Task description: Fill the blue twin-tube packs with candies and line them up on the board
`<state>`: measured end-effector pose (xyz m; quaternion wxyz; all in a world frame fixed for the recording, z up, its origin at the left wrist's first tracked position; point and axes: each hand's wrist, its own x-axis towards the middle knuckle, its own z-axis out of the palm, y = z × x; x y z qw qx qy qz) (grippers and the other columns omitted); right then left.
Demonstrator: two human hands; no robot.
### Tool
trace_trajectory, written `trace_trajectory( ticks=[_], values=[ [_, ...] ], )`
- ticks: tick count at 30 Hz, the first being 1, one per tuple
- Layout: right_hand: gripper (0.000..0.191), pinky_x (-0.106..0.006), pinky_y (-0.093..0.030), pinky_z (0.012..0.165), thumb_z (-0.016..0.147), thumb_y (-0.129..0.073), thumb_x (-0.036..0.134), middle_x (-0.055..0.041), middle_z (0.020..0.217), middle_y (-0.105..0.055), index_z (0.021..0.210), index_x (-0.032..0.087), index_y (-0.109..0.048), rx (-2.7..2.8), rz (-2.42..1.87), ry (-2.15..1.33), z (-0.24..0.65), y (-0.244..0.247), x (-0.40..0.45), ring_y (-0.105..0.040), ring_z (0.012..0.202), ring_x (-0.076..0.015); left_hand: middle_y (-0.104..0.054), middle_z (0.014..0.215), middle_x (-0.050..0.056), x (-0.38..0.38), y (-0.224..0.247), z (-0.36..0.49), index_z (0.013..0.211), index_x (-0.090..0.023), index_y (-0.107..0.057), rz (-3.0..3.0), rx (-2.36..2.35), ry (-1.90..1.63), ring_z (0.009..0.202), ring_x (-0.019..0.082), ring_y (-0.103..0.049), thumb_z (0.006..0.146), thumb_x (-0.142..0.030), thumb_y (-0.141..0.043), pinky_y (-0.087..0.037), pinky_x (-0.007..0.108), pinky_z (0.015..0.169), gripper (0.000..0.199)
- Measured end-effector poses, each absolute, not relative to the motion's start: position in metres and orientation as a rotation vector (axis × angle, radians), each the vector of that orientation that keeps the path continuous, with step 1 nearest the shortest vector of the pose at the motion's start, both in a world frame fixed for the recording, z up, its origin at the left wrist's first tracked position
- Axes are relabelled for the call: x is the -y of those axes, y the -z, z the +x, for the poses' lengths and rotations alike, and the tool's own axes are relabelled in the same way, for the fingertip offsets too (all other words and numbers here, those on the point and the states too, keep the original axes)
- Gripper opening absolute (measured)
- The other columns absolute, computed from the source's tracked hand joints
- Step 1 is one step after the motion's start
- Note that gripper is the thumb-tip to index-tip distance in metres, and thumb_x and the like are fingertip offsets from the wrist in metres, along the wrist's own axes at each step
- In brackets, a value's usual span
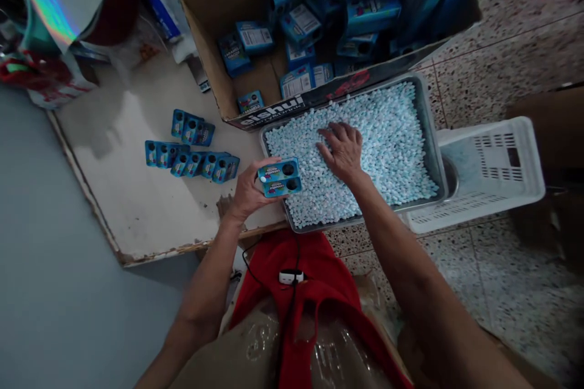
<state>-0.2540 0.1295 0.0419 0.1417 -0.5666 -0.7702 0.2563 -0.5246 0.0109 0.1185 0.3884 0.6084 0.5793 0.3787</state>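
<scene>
My left hand grips two small blue candy boxes side by side at the tray's left edge. Each box has a round dark window, and a single pale candy rests at their left end. My right hand lies palm down on the heap of small pale blue and white candies, its fingers spread and touching them. The candies fill a grey rectangular tray. Several more blue candy boxes stand grouped in rows on the table to the left.
A large open cardboard carton with many blue boxes stands behind the tray. The white table has a worn edge. A white perforated plastic basket is beyond the tray at right. Bags and other items crowd the back left.
</scene>
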Motion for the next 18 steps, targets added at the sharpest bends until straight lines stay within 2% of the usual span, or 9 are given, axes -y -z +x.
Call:
trace_trajectory(
  ticks=[3, 5, 7, 9, 11, 13, 16, 18],
  values=[
    [0.036, -0.058, -0.044, 0.114, 0.099, -0.054, 0.053, -0.0137, 0.121, -0.070, 0.109, 0.024, -0.074, 2.059, -1.719, -0.743, -0.257, -0.037, -0.117, -0.058, 0.124, -0.0336, -0.075, 0.129, 0.011, -0.021, -0.122, -0.527, 0.132, -0.025, -0.065, 1.674, -1.555, -0.830, 0.118, 0.031, -0.075, 0.062, -0.051, -0.102, -0.061, 0.045, 0.105, 0.083],
    [0.037, -0.052, -0.051, 0.104, 0.097, -0.051, 0.055, -0.0117, 0.102, -0.069, 0.089, 0.024, -0.069, 1.872, -1.758, -0.801, -0.251, -0.036, -0.110, -0.062, 0.107, -0.0304, -0.076, 0.124, 0.009, -0.028, -0.124, -0.525, 0.127, -0.026, -0.068, 1.772, -1.612, -0.755, 0.115, 0.033, -0.074, 0.059, -0.042, -0.103, -0.060, 0.047, 0.104, 0.078],
    [0.039, -0.047, -0.055, 0.093, 0.095, -0.050, 0.057, -0.0075, 0.084, -0.063, 0.074, 0.026, -0.060, 1.574, -1.797, -0.890, -0.244, -0.036, -0.106, -0.061, 0.090, -0.0266, -0.076, 0.121, 0.008, -0.035, -0.126, -0.520, 0.124, -0.027, -0.068, 1.808, -1.676, -0.726, 0.115, 0.035, -0.073, 0.056, -0.037, -0.102, -0.059, 0.049, 0.104, 0.076],
    [0.040, -0.042, -0.056, 0.079, 0.093, -0.049, 0.059, -0.0033, 0.072, -0.056, 0.069, 0.027, -0.053, 1.143, -1.783, -1.035, -0.238, -0.038, -0.107, -0.057, 0.074, -0.0223, -0.075, 0.122, 0.007, -0.041, -0.128, -0.512, 0.126, -0.027, -0.067, 1.776, -1.711, -0.723, 0.114, 0.034, -0.073, 0.055, -0.036, -0.103, -0.059, 0.047, 0.103, 0.080],
    [0.037, -0.037, -0.052, 0.065, 0.090, -0.050, 0.059, -0.0013, 0.070, -0.054, 0.071, 0.027, -0.050, 0.727, -1.624, -1.250, -0.232, -0.044, -0.111, -0.052, 0.064, -0.0189, -0.075, 0.123, 0.007, -0.047, -0.130, -0.503, 0.126, -0.027, -0.065, 1.770, -1.694, -0.710, 0.114, 0.033, -0.072, 0.055, -0.037, -0.102, -0.060, 0.046, 0.102, 0.081],
    [0.030, -0.034, -0.050, 0.059, 0.086, -0.054, 0.056, -0.0021, 0.076, -0.058, 0.078, 0.027, -0.051, 0.459, -1.381, -1.469, -0.225, -0.056, -0.114, -0.053, 0.064, -0.0176, -0.074, 0.124, 0.007, -0.053, -0.131, -0.493, 0.126, -0.027, -0.065, 1.806, -1.685, -0.709, 0.115, 0.034, -0.071, 0.057, -0.037, -0.102, -0.059, 0.047, 0.102, 0.079],
    [0.024, -0.033, -0.054, 0.065, 0.081, -0.061, 0.050, -0.0051, 0.093, -0.068, 0.086, 0.027, -0.054, 0.357, -1.105, -1.678, -0.221, -0.083, -0.118, -0.062, 0.079, -0.0195, -0.072, 0.123, 0.008, -0.064, -0.135, -0.475, 0.126, -0.027, -0.064, 1.868, -1.707, -0.711, 0.116, 0.035, -0.069, 0.059, -0.033, -0.100, -0.057, 0.049, 0.104, 0.076],
    [0.026, -0.035, -0.056, 0.071, 0.082, -0.061, 0.052, -0.0057, 0.097, -0.070, 0.087, 0.027, -0.055, 0.402, -1.019, -1.687, -0.226, -0.104, -0.120, -0.064, 0.088, -0.0209, -0.072, 0.123, 0.008, -0.072, -0.139, -0.462, 0.126, -0.026, -0.063, 1.895, -1.698, -0.660, 0.117, 0.034, -0.069, 0.061, -0.029, -0.098, -0.055, 0.048, 0.105, 0.073]
  ],
)
